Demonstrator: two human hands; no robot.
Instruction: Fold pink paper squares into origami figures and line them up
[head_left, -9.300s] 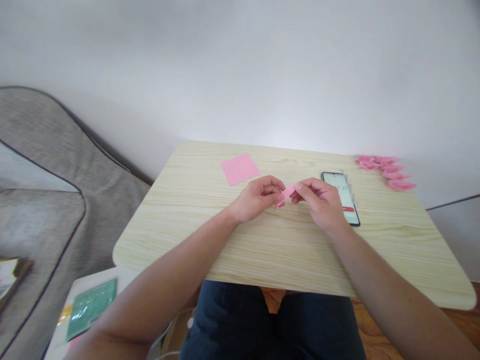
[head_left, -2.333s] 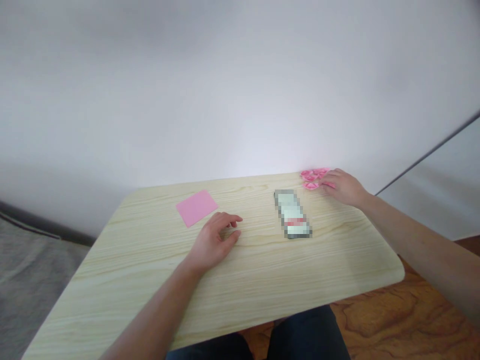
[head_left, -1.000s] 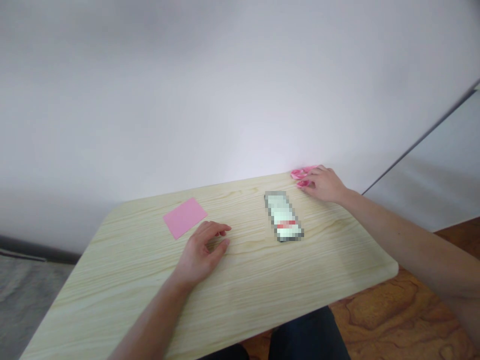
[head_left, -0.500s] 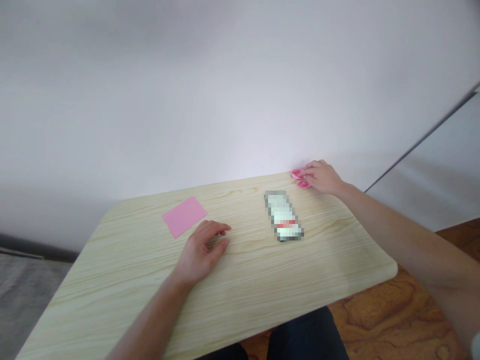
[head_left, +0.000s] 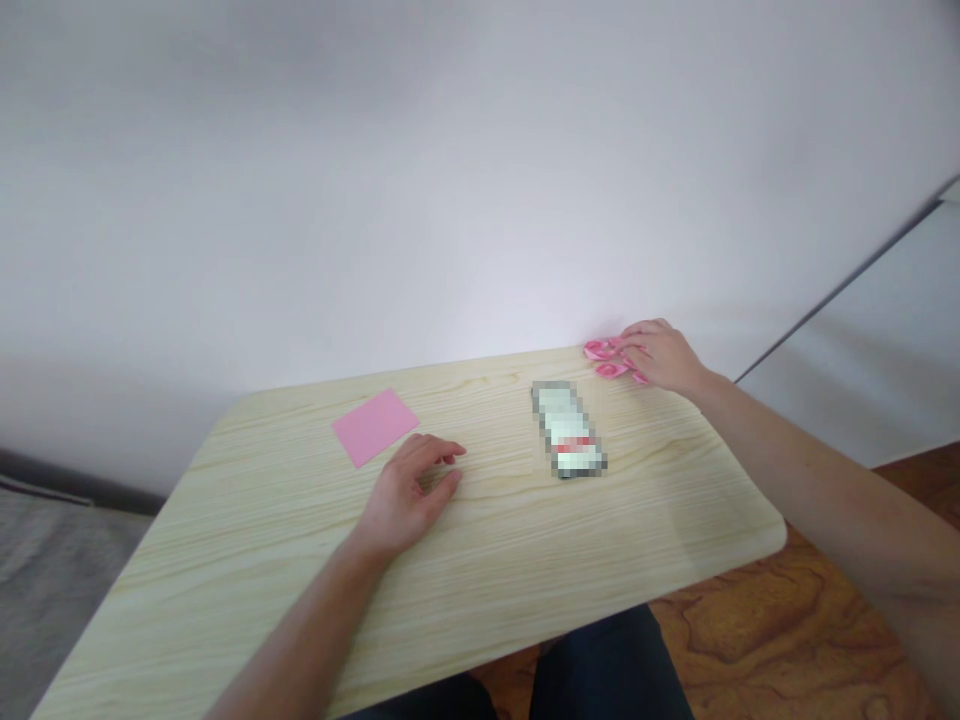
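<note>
My left hand (head_left: 416, 492) lies on the table to the left of the phone, fingers bent and thumb apart, holding nothing. Just beyond it is a flat pink sheet of paper (head_left: 375, 427), which it does not cover. At the back right corner my right hand (head_left: 664, 355) reaches over several small folded pink paper pieces (head_left: 610, 370). Its fingers are loosely extended and touch or hover just above them; which of the two I cannot tell. Part of the pink group is hidden beneath that hand.
A phone (head_left: 568, 430) with a pixelated screen lies between my hands. The pale wood-grain table (head_left: 525, 570) backs onto a white wall (head_left: 480, 200). My dark-clothed legs (head_left: 607, 665) are below the front edge, above a brown wooden floor (head_left: 739, 635).
My right hand has shifted slightly right, uncovering more of the folded pink pieces. The left hand stays in nearly the same place. The camera view has moved a little.
</note>
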